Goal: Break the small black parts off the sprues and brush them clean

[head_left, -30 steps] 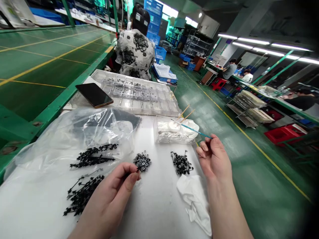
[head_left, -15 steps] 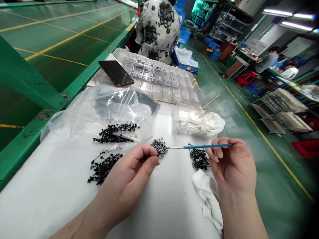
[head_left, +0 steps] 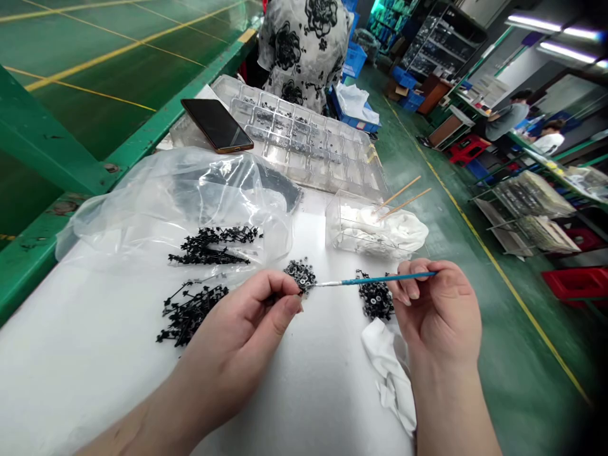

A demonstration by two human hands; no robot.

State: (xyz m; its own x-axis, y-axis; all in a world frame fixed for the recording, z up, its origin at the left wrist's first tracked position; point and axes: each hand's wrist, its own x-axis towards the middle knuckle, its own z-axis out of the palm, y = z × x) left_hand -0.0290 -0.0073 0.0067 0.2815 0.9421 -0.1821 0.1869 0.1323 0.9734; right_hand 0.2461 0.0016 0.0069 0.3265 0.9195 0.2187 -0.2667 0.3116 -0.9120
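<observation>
My left hand [head_left: 247, 329] pinches a tiny black part between thumb and forefinger, right beside a small pile of black ring parts [head_left: 299, 274] on the white table [head_left: 95, 373]. My right hand [head_left: 439, 310] is closed on a thin blue brush [head_left: 380, 279], held level with its tip pointing left and meeting the ring pile close to my left fingertips. A second pile of black parts [head_left: 376, 299] lies just under the brush. Black sprue strips [head_left: 209, 247] and more strips [head_left: 187, 311] lie to the left.
A clear plastic bag [head_left: 190, 196] lies behind the strips. A clear box with white cloth and two wooden sticks [head_left: 375, 225] stands behind the piles. Beyond are a compartment tray [head_left: 304, 149], a phone [head_left: 216, 125] and a seated person in a floral top [head_left: 304, 44]. A white rag [head_left: 392, 373] lies near my right wrist.
My right hand brought the brush down from the clear box and turned its tip left to the ring pile. The view dipped and shifted; my left hand keeps its pinch.
</observation>
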